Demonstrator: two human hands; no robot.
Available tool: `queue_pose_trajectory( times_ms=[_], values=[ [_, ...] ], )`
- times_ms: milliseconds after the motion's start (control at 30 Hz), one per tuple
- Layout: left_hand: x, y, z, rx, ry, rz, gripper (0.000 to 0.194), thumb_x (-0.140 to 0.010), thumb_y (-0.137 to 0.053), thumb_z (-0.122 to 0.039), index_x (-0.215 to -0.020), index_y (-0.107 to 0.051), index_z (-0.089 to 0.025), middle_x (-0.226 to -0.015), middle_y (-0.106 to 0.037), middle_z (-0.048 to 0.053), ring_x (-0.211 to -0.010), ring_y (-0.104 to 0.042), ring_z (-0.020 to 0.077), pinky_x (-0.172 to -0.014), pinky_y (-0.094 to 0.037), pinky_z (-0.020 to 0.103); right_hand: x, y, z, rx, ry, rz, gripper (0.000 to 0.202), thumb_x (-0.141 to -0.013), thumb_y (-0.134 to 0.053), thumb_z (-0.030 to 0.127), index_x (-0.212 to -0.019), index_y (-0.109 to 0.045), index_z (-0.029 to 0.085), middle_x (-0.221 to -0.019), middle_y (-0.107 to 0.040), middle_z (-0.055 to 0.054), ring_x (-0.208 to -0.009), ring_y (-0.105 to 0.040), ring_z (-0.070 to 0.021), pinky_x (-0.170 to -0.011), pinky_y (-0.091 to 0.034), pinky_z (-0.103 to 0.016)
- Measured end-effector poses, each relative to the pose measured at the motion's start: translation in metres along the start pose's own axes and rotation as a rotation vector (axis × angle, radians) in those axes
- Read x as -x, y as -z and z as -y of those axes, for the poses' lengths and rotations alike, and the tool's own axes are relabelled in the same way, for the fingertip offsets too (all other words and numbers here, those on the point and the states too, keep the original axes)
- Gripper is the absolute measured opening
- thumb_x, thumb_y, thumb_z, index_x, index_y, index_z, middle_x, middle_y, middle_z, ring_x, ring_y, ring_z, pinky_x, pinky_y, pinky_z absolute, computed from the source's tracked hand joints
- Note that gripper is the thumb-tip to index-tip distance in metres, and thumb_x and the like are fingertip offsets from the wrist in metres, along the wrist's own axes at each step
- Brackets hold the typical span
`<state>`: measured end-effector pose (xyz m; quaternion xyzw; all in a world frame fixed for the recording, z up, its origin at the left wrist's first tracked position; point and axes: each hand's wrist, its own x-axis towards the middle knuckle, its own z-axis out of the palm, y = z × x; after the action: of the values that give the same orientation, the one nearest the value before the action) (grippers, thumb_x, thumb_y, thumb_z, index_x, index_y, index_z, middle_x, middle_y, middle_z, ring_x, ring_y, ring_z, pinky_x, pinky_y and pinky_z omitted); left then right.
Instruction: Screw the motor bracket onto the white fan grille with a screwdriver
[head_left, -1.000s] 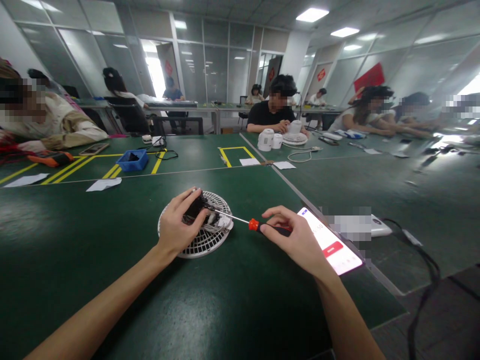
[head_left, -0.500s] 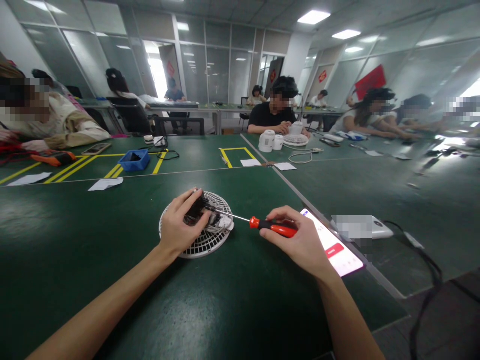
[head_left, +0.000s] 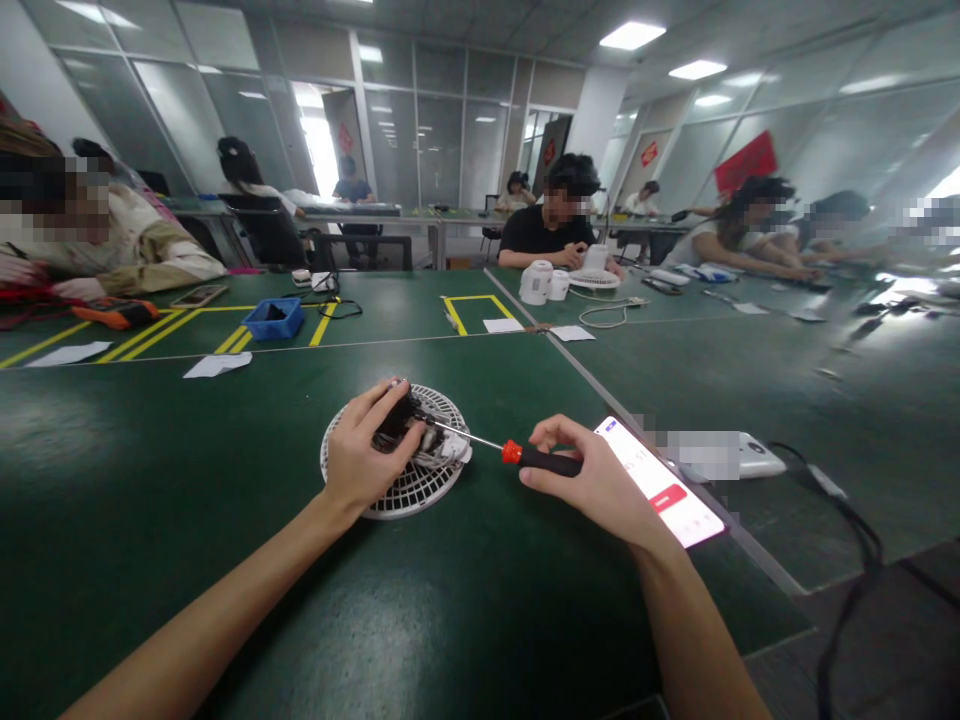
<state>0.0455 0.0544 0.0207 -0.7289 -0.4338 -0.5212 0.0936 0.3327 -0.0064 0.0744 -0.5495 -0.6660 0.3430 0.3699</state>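
Observation:
A round white fan grille [head_left: 420,492] lies flat on the green table, with a dark motor [head_left: 394,420] and some white wiring on top of it. My left hand [head_left: 367,440] is wrapped over the motor from the left, thumb on its near side. In my right hand [head_left: 592,475] is a screwdriver [head_left: 551,460] with a red and black handle, held nearly level. Its shaft points left and its tip meets the motor assembly beside my left thumb; the exact contact point is too small to make out.
A lit phone [head_left: 667,490] lies beside my right wrist, with a white device [head_left: 757,458] and its black cable farther right. Ahead are a blue bin [head_left: 274,318], paper slips [head_left: 217,365] and white fan parts [head_left: 535,284]. A co-worker in black [head_left: 536,235] sits opposite.
The screwdriver handle has turned, so more black than red shows, and my right fingers have shifted on it. My left hand keeps its hold on the motor.

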Motion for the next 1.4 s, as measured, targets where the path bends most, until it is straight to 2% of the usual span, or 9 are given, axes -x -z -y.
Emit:
queue_pose_trajectory(
  times_ms=[133, 233, 433, 667, 867, 1033, 1100, 1233, 1400],
  values=[
    [0.003, 0.002, -0.002, 0.005, 0.014, 0.000, 0.047, -0.087, -0.073, -0.035, -0.132, -0.065, -0.023, -0.132, -0.069, 0.010, -0.119, -0.069, 0.0268, -0.107, -0.056, 0.050, -0.004, 0.000, -0.003, -0.100, -0.110, -0.009, 0.034, -0.083, -0.073, 0.053, -0.089, -0.066, 0.020, -0.075, -0.069, -0.003, -0.062, -0.062, -0.0164, -0.055, -0.046, -0.028],
    [0.002, 0.003, -0.005, 0.020, 0.034, 0.006, 0.045, -0.087, -0.073, -0.035, -0.130, -0.065, -0.023, -0.132, -0.069, 0.010, -0.119, -0.068, 0.0263, -0.108, -0.055, 0.050, -0.005, -0.001, -0.002, -0.104, -0.143, 0.015, 0.038, -0.087, -0.066, 0.057, -0.087, -0.067, 0.019, -0.070, -0.068, -0.003, -0.054, -0.056, -0.0133, -0.048, -0.042, -0.026],
    [-0.002, 0.002, -0.017, 0.076, 0.100, 0.018, 0.041, -0.085, -0.072, -0.027, -0.125, -0.064, -0.021, -0.128, -0.069, 0.010, -0.121, -0.066, 0.0262, -0.108, -0.054, 0.050, 0.000, 0.008, -0.001, -0.088, -0.064, 0.024, 0.042, -0.071, -0.081, 0.037, -0.106, -0.061, 0.024, -0.097, -0.061, 0.000, -0.060, -0.059, -0.0119, -0.047, -0.045, -0.025],
    [0.002, -0.003, -0.024, 0.086, 0.142, 0.005, 0.044, -0.086, -0.069, -0.021, -0.129, -0.060, -0.020, -0.133, -0.066, 0.011, -0.127, -0.061, 0.0258, -0.113, -0.049, 0.049, -0.001, 0.009, -0.006, -0.262, -0.085, 0.016, 0.048, -0.065, -0.071, 0.022, -0.110, -0.057, 0.023, -0.088, -0.062, 0.003, -0.058, -0.059, -0.0120, -0.051, -0.046, -0.027],
    [0.003, -0.008, -0.026, 0.045, 0.164, -0.035, 0.044, -0.084, -0.068, -0.019, -0.128, -0.060, -0.021, -0.134, -0.066, 0.010, -0.127, -0.061, 0.0266, -0.113, -0.049, 0.051, -0.009, 0.002, -0.012, -0.314, -0.153, -0.160, 0.053, -0.066, -0.076, 0.042, -0.110, -0.057, 0.020, -0.061, -0.066, 0.002, -0.049, -0.057, -0.0146, -0.046, -0.043, -0.025],
    [0.002, -0.010, -0.028, 0.034, 0.153, -0.055, 0.045, -0.083, -0.067, -0.017, -0.128, -0.060, -0.021, -0.133, -0.067, 0.011, -0.125, -0.062, 0.0267, -0.111, -0.050, 0.051, -0.013, -0.002, -0.011, -0.320, -0.198, -0.178, 0.053, -0.070, -0.074, 0.054, -0.107, -0.058, 0.020, -0.063, -0.068, -0.002, -0.045, -0.053, -0.0140, -0.040, -0.035, -0.024],
    [0.003, -0.010, -0.028, 0.038, 0.150, -0.064, 0.046, -0.083, -0.066, -0.017, -0.128, -0.060, -0.021, -0.133, -0.067, 0.011, -0.125, -0.062, 0.0267, -0.111, -0.050, 0.051, -0.013, -0.003, -0.011, -0.338, -0.183, -0.181, 0.051, -0.070, -0.074, 0.052, -0.107, -0.059, 0.021, -0.069, -0.067, -0.001, -0.050, -0.055, -0.0151, -0.043, -0.040, -0.025],
    [0.004, -0.010, -0.026, 0.036, 0.151, -0.064, 0.046, -0.084, -0.066, -0.018, -0.130, -0.060, -0.020, -0.134, -0.066, 0.011, -0.126, -0.061, 0.0272, -0.112, -0.050, 0.050, -0.016, -0.005, -0.015, -0.527, -0.044, -0.271, 0.045, -0.062, -0.069, 0.035, -0.104, -0.060, 0.025, -0.093, -0.064, -0.002, -0.083, -0.062, -0.0197, -0.064, -0.052, -0.029],
    [0.005, -0.010, -0.024, 0.032, 0.152, -0.053, 0.047, -0.085, -0.066, -0.019, -0.132, -0.060, -0.021, -0.136, -0.065, 0.011, -0.127, -0.061, 0.0274, -0.113, -0.050, 0.051, -0.020, -0.007, -0.022, -0.548, -0.043, -0.342, 0.056, -0.053, -0.067, 0.024, -0.108, -0.056, 0.026, -0.091, -0.059, 0.001, -0.080, -0.055, -0.0160, -0.064, -0.046, -0.025]
  ],
)
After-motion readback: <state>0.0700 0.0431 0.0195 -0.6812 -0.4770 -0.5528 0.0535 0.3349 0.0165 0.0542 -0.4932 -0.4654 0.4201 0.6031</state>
